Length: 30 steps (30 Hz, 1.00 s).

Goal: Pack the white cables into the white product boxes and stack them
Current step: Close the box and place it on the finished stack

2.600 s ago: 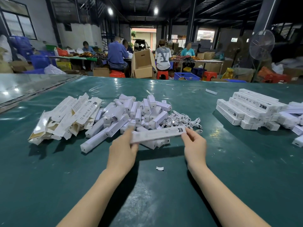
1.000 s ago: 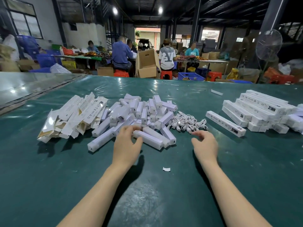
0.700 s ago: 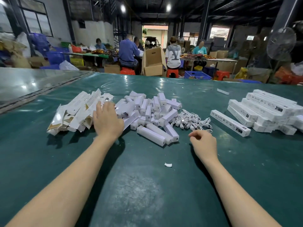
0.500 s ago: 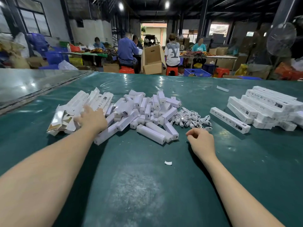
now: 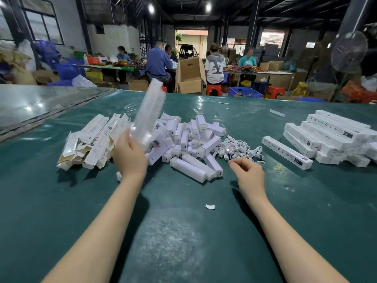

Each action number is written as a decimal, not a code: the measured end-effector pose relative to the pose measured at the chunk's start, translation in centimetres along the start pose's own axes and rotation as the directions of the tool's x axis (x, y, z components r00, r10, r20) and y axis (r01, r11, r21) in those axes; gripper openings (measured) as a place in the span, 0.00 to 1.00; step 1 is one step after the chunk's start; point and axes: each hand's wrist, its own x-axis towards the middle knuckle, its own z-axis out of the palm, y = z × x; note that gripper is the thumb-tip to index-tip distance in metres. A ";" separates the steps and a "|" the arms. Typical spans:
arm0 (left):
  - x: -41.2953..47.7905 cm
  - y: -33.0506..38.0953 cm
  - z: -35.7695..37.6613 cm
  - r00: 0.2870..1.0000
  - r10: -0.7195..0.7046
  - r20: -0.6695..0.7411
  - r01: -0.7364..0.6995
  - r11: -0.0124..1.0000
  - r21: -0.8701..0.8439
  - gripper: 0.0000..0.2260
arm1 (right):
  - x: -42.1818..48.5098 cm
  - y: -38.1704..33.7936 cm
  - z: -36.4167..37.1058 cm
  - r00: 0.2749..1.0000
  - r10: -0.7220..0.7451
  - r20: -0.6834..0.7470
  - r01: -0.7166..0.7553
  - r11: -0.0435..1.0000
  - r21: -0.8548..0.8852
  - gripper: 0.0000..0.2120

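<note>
Hands at the start of a new packing cycle: the left hand [image 5: 129, 155] grips the lower end of a flat white carton [image 5: 151, 115], raised steeply off the counter [image 5: 183, 231] and smeared by motion. Half a second earlier this hand was reaching into the pile of flat cartons [image 5: 91, 139], left of the cable pile [image 5: 238, 149], so one blank has just been drawn out. The right hand [image 5: 250, 172] rests at the near edge of the cable pile, fingers loosely curled, nothing visibly in it; its position has barely altered over the last second. The two hands are well apart. Between the cable pile and the flat cartons lies a heap of small white boxes [image 5: 189, 139]. Right of the cable pile lies a single closed product box [image 5: 286, 152], set down within the last few seconds, just beside the stack of finished boxes [image 5: 326, 135] and not yet on it. Judged stage: previous unit packed but unstacked; the blank probably needs opening before a cable goes in. A paper scrap [image 5: 210, 206] lies nearer the person than the cable pile.
</note>
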 end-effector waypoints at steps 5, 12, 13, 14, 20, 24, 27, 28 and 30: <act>-6.9 2.0 0.9 0.614 -0.163 0.772 0.530 0.810 -0.250 0.10 | -1.1 -1.6 0.1 0.775 0.022 0.631 -0.531 0.563 0.633 0.23; -8.2 1.7 1.4 0.591 -0.200 0.782 0.553 0.806 -0.212 0.03 | -1.0 -0.9 -0.7 0.767 0.066 0.638 -0.574 0.515 0.637 0.29; -7.9 1.8 1.3 0.575 -0.221 0.788 0.619 0.747 -0.242 0.03 | -1.1 -1.0 -0.6 0.789 0.094 0.607 -0.558 0.521 0.645 0.29; -7.7 1.8 1.3 0.553 -0.222 0.803 0.672 0.690 -0.271 0.03 | -1.2 -1.0 -0.4 0.811 0.122 0.573 -0.543 0.524 0.656 0.28; -7.5 2.1 1.2 0.524 -0.168 0.835 0.758 0.539 -0.367 0.04 | -0.9 -0.6 -0.8 0.828 0.215 0.518 -0.551 0.484 0.680 0.08; -7.8 2.0 1.4 0.580 -0.209 0.787 0.745 0.526 -0.410 0.04 | -1.0 -0.5 -0.8 0.793 0.094 0.602 -0.560 0.501 0.660 0.14; -8.1 1.9 1.5 0.681 -0.194 0.706 0.634 0.639 -0.435 0.05 | -1.0 -0.4 -0.9 0.757 0.050 0.652 -0.585 0.497 0.641 0.28; -8.3 1.9 1.6 0.713 -0.190 0.675 0.597 0.670 -0.442 0.06 | -1.0 -0.4 -0.9 0.753 0.040 0.657 -0.588 0.489 0.644 0.29; -8.5 2.0 1.6 0.747 -0.189 0.637 0.564 0.687 -0.458 0.07 | -1.0 -0.6 -0.9 0.745 0.034 0.666 -0.600 0.469 0.648 0.29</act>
